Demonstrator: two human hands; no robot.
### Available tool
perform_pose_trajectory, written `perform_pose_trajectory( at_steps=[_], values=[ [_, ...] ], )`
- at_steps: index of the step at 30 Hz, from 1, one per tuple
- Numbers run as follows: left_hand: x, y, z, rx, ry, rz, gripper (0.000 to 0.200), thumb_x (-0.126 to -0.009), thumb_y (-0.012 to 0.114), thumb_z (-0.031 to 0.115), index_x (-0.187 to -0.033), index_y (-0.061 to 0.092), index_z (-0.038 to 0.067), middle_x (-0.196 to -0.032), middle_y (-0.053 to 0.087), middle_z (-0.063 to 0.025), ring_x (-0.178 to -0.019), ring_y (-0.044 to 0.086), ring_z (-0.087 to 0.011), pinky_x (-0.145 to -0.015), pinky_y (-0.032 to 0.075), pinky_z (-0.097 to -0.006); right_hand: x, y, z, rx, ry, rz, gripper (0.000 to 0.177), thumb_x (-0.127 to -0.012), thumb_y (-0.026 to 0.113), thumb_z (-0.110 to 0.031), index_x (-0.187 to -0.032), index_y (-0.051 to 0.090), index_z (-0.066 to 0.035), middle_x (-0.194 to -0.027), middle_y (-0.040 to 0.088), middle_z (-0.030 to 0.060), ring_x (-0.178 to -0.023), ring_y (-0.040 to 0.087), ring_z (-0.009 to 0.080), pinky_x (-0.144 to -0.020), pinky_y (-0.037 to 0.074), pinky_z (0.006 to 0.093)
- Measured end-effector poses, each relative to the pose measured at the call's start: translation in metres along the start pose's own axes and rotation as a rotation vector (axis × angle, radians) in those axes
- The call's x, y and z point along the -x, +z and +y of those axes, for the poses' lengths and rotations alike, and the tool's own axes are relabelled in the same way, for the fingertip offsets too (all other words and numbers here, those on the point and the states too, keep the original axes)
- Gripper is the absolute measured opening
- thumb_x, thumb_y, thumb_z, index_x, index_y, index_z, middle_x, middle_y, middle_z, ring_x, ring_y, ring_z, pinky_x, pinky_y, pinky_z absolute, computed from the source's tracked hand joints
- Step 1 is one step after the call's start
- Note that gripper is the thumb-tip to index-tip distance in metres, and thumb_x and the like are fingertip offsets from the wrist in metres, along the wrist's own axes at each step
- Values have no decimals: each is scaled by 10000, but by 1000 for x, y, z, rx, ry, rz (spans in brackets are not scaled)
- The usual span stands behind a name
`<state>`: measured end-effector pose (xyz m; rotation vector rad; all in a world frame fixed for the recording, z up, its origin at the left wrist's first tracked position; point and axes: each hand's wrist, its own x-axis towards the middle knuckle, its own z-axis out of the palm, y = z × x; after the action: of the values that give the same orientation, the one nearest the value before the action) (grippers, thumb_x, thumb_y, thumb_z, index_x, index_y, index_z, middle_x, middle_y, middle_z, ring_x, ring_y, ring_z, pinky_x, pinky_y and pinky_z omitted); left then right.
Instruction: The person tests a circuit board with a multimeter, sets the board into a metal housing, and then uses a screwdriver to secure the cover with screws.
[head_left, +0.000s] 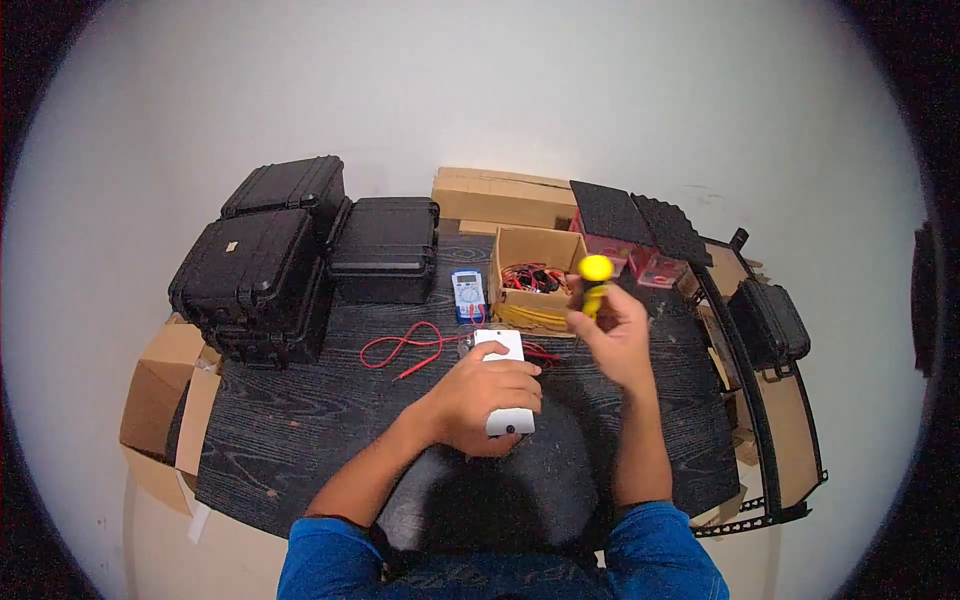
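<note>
My left hand (482, 392) is wrapped over a white rectangular box (513, 419) above the dark table. Small dark screws or screw holes show at both ends of its upper face. Up and to the right, my right hand (622, 338) grips a yellow-and-black screwdriver (595, 270), its yellow butt end pointing up. The tool is slightly blurred and its tip is hidden. Just beyond the white box lies a blue-and-white multimeter (468, 290), with a red test lead (416, 366) looped on the table to its left.
An open cardboard box (540, 245) of wires stands behind my hands. Black hard cases (245, 265) are stacked at the left, near another case (385, 240). Red boxes (655, 268) sit back right. A black frame (755, 385) and a small black case (772, 322) line the right edge.
</note>
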<state>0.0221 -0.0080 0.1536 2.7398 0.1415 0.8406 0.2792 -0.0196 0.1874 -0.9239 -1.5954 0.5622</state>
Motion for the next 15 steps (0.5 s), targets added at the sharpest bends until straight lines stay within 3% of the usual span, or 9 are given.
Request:
perform_pose_trajectory(
  at_steps=[2, 5, 8, 13, 15],
  values=[
    [0, -1, 0, 3, -2, -3, 444, -673, 822, 272, -1092, 698, 194, -1166, 699, -5, -1290, 614, -247, -1092, 374, -532, -4, 2, 11, 365, 48, -50, 399, -885, 814, -140, -1230, 691, 16, -1090, 740, 129, -940, 708, 192, -840, 542, 319],
    [2, 3, -4, 7, 1, -17, 485, -665, 820, 269, -1129, 694, 199, -1204, 696, -3, -1315, 602, -244, -1096, 351, -541, -3, 2, 68, 558, -91, -187, 413, -851, 824, -167, -1215, 710, -10, -1088, 743, 198, -990, 732, 313, -871, 560, 387],
    [3, 4, -5, 8, -3, -27, 503, -661, 819, 263, -1144, 694, 198, -1222, 696, -4, -1326, 596, -246, -1100, 339, -549, 9, 1, 99, 734, 162, -309, 450, -845, 823, -214, -1234, 710, -17, -1136, 733, 224, -1064, 701, 401, -914, 557, 456],
    [1, 2, -3, 11, 8, -12, 479, -670, 813, 259, -1130, 697, 194, -1217, 698, -9, -1306, 607, -252, -1094, 356, -539, 30, 2, 145, 968, 347, -373, 415, -835, 827, -269, -1232, 741, -185, -1104, 748, 191, -1043, 717, 383, -899, 573, 503],
    [1, 2, -3, 15, 17, 3, 469, -672, 810, 257, -1123, 699, 192, -1214, 698, -11, -1293, 613, -253, -1088, 369, -526, 33, 2, 153, 1019, 365, -419, 401, -830, 830, -273, -1206, 743, -164, -1075, 752, 185, -1026, 721, 381, -880, 579, 505]
  ],
)
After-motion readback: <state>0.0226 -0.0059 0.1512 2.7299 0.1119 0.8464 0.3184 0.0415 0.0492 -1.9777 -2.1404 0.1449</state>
